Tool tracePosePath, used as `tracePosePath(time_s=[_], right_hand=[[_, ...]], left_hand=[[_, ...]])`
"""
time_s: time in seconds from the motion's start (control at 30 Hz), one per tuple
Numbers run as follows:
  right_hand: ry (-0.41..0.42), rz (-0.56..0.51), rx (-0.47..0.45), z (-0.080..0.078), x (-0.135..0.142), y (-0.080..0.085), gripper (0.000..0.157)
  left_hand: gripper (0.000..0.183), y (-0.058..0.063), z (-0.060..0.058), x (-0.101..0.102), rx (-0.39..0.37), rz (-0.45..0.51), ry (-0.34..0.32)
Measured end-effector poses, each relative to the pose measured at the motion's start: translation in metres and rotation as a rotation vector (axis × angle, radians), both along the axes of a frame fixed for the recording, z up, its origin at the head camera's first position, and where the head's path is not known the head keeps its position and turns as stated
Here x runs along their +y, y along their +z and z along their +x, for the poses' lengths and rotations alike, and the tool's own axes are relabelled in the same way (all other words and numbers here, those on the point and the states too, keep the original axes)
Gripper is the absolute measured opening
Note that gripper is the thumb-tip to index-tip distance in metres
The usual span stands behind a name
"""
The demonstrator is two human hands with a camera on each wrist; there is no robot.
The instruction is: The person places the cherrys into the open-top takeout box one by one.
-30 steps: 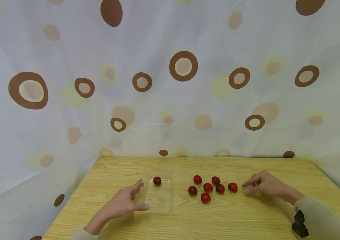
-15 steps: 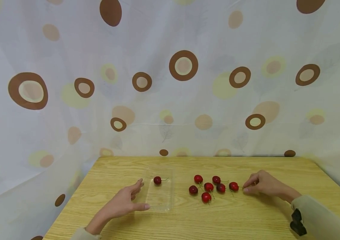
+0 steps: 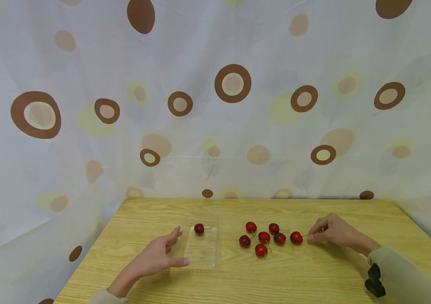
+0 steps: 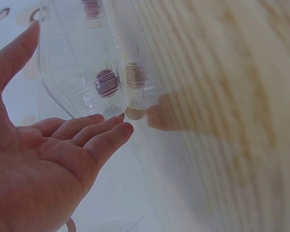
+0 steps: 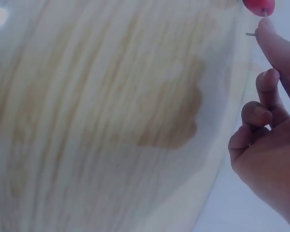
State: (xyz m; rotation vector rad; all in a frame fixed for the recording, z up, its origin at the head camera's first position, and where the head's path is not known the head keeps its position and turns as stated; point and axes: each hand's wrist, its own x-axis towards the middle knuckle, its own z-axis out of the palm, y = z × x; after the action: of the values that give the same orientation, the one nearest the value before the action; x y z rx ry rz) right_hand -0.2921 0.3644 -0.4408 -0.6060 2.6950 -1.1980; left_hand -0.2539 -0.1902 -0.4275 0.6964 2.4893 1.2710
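My right hand point(image 3: 334, 231) pinches the stem of the rightmost red cherry point(image 3: 296, 237) between thumb and forefinger. In the right wrist view that cherry point(image 5: 261, 6) shows at the top edge, the stem's cut end poking out by the thumb, other fingers curled loosely. A clear plastic box point(image 3: 201, 261) stands on the left side of the table, one dark cherry point(image 3: 199, 228) inside it with its stem pointing right. Beside the box, my left hand point(image 3: 157, 256) is spread, thumb apart. Its fingertips reach the box's wall point(image 4: 63, 58) in the left wrist view.
Several more cherries lie loosely grouped mid-table, among them a dark one point(image 3: 244, 241) nearest the box and a bright one point(image 3: 261, 250) at the front. Behind the wooden table point(image 3: 238, 283) hangs a patterned curtain point(image 3: 207, 126).
My right thumb and forefinger have closed on the cherry's stem, and the hand has moved slightly left. That cherry has shifted a little. The left hand stays in place.
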Motion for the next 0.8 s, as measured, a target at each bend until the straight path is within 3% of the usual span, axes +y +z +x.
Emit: tracePosePath(time_s=[0.33, 0.8], right_hand=[[-0.081, 0.019, 0.017, -0.002, -0.007, 0.015, 0.017], [-0.046, -0.097, -0.017, -0.012, -0.057, 0.034, 0.022]], left_hand=[[0.101, -0.001, 0.0, 0.0, 0.004, -0.005, 0.002], [0.101, 0.0, 0.0, 0.0, -0.008, -0.001, 0.008]])
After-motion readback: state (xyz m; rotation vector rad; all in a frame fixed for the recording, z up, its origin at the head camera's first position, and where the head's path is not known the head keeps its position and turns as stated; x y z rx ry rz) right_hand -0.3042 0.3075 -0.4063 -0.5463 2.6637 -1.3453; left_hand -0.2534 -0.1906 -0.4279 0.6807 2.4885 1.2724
